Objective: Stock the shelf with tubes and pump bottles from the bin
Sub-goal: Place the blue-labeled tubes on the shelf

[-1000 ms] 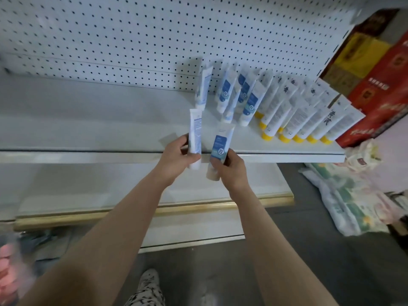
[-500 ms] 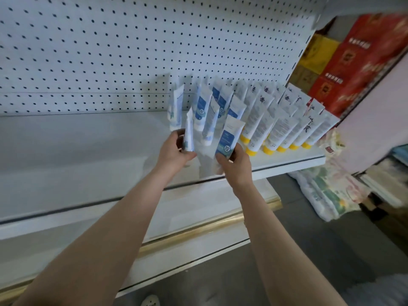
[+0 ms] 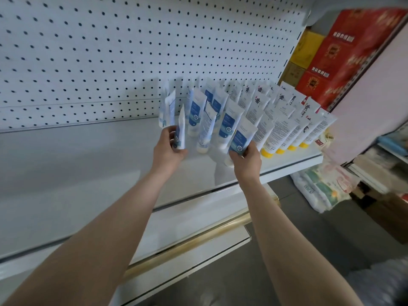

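Note:
My left hand [image 3: 169, 149] grips a white tube with blue print [image 3: 180, 131], held upright and seen edge-on over the white shelf [image 3: 88, 164]. My right hand [image 3: 246, 160] holds a white tube with a blue label [image 3: 241, 138], cap down, close to the shelf surface at the front of the row. Behind them stand several blue-and-white tubes [image 3: 228, 124] on their caps. To their right is a block of white tubes with yellow caps [image 3: 284, 131]. The bin is out of view.
A white pegboard [image 3: 132, 51] backs the shelf. The shelf's left half is bare. Red and yellow cartons [image 3: 344, 54] are stacked at the upper right. Plastic-wrapped packs [image 3: 322, 186] lie on the grey floor at the right. A lower shelf with a gold rail [image 3: 198, 241] juts out below.
Both hands have risen from the shelf's front edge and reached in over the shelf with their tubes. The right-hand tube has come down beside the standing blue-label tubes.

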Tool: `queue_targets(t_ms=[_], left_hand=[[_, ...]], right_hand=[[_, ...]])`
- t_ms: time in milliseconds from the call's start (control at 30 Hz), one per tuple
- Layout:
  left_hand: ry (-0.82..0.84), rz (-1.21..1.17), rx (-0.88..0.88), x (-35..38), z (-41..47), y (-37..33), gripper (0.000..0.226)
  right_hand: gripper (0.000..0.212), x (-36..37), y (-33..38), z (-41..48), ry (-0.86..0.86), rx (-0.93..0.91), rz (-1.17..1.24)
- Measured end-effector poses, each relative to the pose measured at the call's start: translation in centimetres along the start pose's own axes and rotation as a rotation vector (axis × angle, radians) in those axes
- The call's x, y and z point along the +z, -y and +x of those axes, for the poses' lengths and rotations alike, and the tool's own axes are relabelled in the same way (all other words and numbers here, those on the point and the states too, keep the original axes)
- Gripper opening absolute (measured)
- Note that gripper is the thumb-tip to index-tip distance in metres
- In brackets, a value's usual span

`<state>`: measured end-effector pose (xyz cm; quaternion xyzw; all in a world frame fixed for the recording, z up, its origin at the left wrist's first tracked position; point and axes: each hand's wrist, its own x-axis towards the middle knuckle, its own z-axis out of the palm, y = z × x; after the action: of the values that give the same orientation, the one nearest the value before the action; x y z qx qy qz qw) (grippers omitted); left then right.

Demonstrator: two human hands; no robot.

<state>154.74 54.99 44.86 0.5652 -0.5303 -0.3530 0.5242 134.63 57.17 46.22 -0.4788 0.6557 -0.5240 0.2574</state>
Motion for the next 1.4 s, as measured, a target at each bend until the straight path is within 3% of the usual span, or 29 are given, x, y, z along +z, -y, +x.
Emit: queue_targets(t_ms=[467,867,1400], left_hand=[[-0.043,0.045,-0.035,0.6,0.3,1.1,0.071],[-0.157,0.063,-0.079,0.4,-4.7,1.0,0.074],[-0.342,0.067,-0.02,-2.8,-18.3,-0.9,0.046]], right_hand=[[0.023,0.8,-0.7,0.9,-0.025,0.051,-0.024],[0.057,-1.0,-2.0,-1.9,0.035,0.114,-0.025],[0.035,-0.9,-1.2,-13.5,0.325,-0.069,0.115]])
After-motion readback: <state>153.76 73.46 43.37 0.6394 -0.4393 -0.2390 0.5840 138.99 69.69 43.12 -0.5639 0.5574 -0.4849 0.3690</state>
